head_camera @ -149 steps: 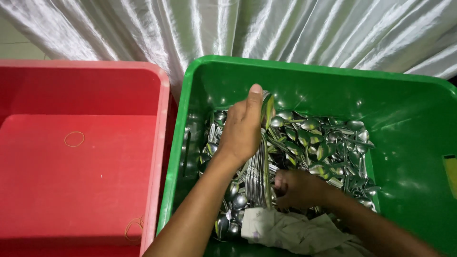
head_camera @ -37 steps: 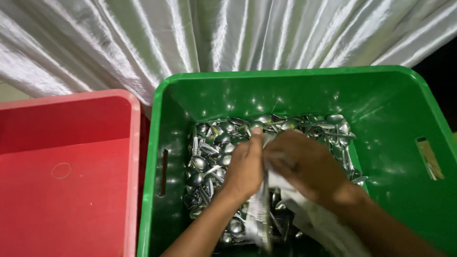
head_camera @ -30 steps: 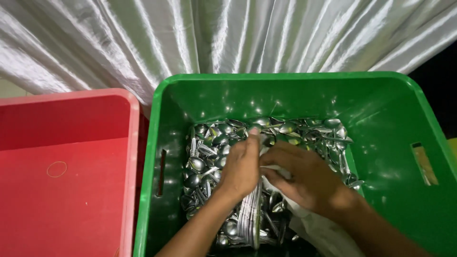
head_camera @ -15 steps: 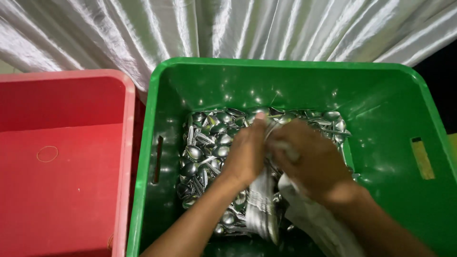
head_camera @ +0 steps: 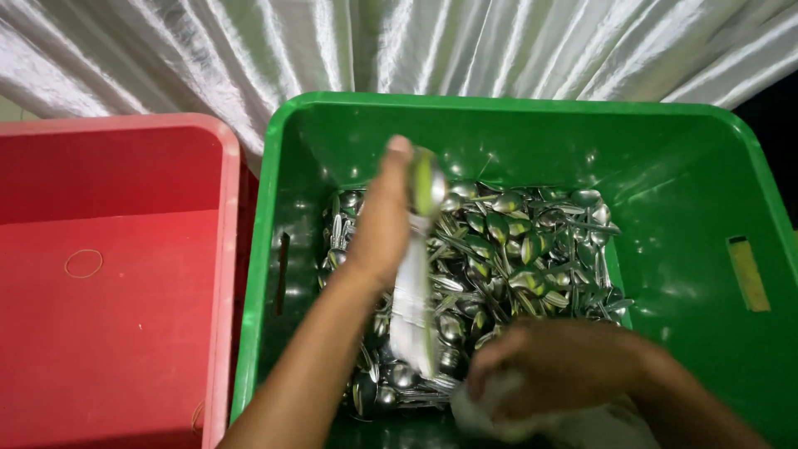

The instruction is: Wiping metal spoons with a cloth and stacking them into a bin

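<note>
We are seeing no packages, signs or screens in this view. We are noting one label only: yellow-tan rectangular sticker (head_camera: 750, 273), upright strip shape, sitting on inner right wall of green crate (head_camera: 532, 112), right of spoon pile, well apart from it. We are finding sticker surface too blurred for any markings. We are finding no label on red crate (head_camera: 116, 133) at left.

Shiny white draped curtain (head_camera: 465, 46) behind.
</note>
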